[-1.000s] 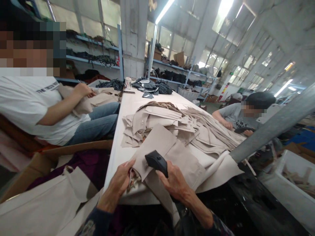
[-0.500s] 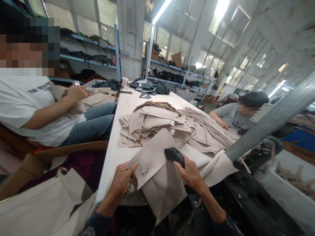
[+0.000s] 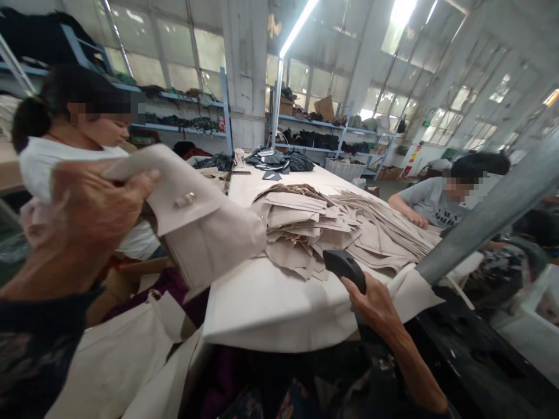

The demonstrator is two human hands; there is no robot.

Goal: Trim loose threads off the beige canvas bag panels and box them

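My left hand (image 3: 94, 224), close to the camera on the left, is closed on the edge of a beige leather bag piece (image 3: 209, 233). This piece is folded in layers, has a small metal clasp on its flap, and is raised above the table's near left corner. Its far end reaches the pile of similar beige pieces (image 3: 301, 215). Over the table's near right edge, my right hand (image 3: 378, 302) grips a black, rounded hand tool (image 3: 345, 269). The tool's lower part is hard to make out behind the hand.
A slanting metal post (image 3: 489, 215) stands at the right. A co-worker in grey (image 3: 432, 201) sits beyond it; another in white (image 3: 82, 142) sits left. Beige panels (image 3: 126, 349) lie in a box at lower left. Dark pieces (image 3: 279, 158) lie on the table's (image 3: 271, 302) far end.
My left hand has lifted the beige bag piece up and left, away from the black tool. My right hand keeps hold of the tool. The view has shifted.
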